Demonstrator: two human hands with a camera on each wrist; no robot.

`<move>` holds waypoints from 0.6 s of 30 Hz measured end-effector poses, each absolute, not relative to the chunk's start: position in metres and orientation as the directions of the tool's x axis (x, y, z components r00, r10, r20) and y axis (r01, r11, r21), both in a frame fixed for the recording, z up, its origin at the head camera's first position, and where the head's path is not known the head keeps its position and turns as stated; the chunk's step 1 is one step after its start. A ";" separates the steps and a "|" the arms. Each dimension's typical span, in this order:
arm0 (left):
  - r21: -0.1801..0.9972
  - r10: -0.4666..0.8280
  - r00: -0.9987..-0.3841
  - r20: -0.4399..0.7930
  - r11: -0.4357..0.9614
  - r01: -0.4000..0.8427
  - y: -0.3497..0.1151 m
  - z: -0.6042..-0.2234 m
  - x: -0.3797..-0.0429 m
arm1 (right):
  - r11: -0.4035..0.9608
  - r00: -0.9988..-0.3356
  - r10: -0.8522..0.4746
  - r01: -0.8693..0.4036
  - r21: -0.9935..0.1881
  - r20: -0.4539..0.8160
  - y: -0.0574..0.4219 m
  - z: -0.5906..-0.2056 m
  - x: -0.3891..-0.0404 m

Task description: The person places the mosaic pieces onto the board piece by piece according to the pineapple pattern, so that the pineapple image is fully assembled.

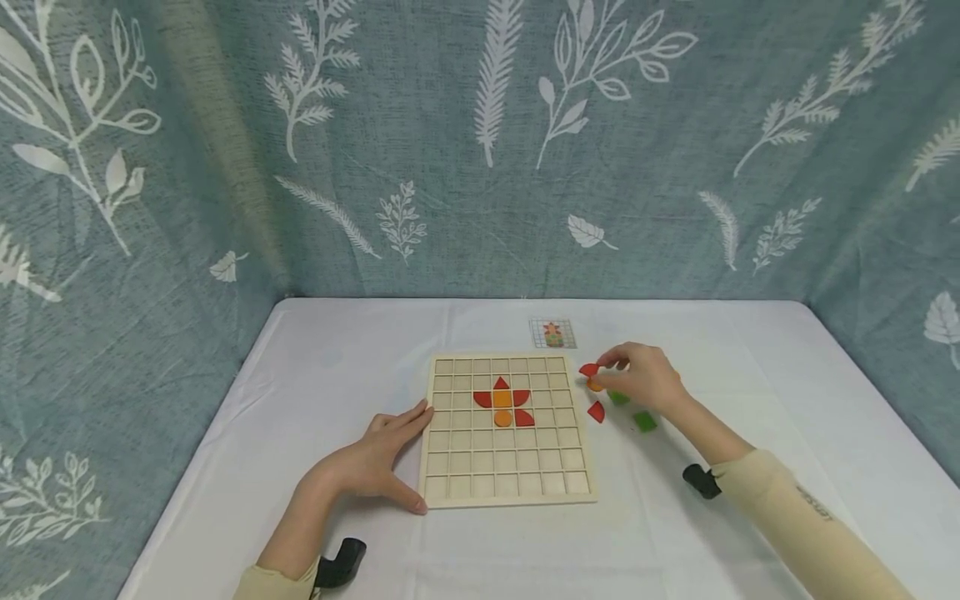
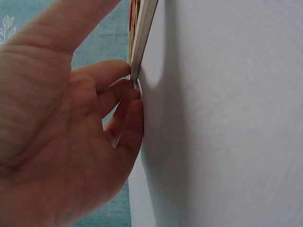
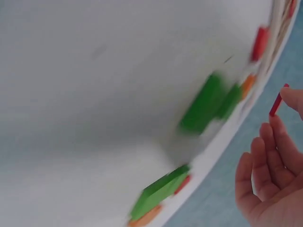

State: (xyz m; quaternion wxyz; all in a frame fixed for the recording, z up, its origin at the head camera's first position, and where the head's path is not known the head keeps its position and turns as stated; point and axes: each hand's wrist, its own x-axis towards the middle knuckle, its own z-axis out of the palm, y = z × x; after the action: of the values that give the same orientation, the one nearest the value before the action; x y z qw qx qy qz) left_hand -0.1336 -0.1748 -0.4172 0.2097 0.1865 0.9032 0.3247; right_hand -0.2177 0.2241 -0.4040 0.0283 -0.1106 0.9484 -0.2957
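A wooden grid board (image 1: 462, 462) lies on the table. On it are a red triangle (image 1: 501, 384), an orange square (image 1: 502, 399), an orange circle (image 1: 502, 418) and several red quarter-circles (image 1: 524, 418). My left hand (image 1: 372, 457) touches the board's left side, its thumb at the near corner and its fingers extended along the edge. Right of the board, my right hand (image 1: 643, 377) pinches a red quarter-circle piece (image 3: 278, 101) between thumb and forefinger, raised off the table. Beneath and beside that hand lie a red piece (image 1: 596, 412), an orange piece (image 1: 595, 385) and green pieces (image 1: 644, 422).
A small pattern card (image 1: 552, 333) lies behind the board, showing a red, orange and green figure on a grid. White cloth (image 1: 337, 358) covers the table. Patterned curtains (image 1: 450, 150) hang at the back and sides. Farther loose pieces, including a green one (image 3: 161, 191), show in the right wrist view.
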 end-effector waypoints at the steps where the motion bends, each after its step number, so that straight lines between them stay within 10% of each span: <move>1: 0.664 0.470 -0.844 -0.258 0.721 0.199 -0.175 -0.417 -0.133 | 0.790 -0.969 -0.247 -0.214 -0.575 0.021 0.219 -0.403 -0.216; 18: 0.660 0.472 -0.845 -0.251 0.722 0.207 -0.174 -0.415 -0.130 | 0.621 -0.824 -0.562 -0.482 -0.618 0.078 0.121 -0.407 -0.196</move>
State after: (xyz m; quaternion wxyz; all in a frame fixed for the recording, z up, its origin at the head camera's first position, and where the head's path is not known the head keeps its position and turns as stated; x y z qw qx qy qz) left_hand -0.1304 -0.1740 -0.4155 0.2055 0.1877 0.9049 0.3220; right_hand -0.1956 0.1214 -0.4071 0.0614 -0.2906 0.8981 -0.3244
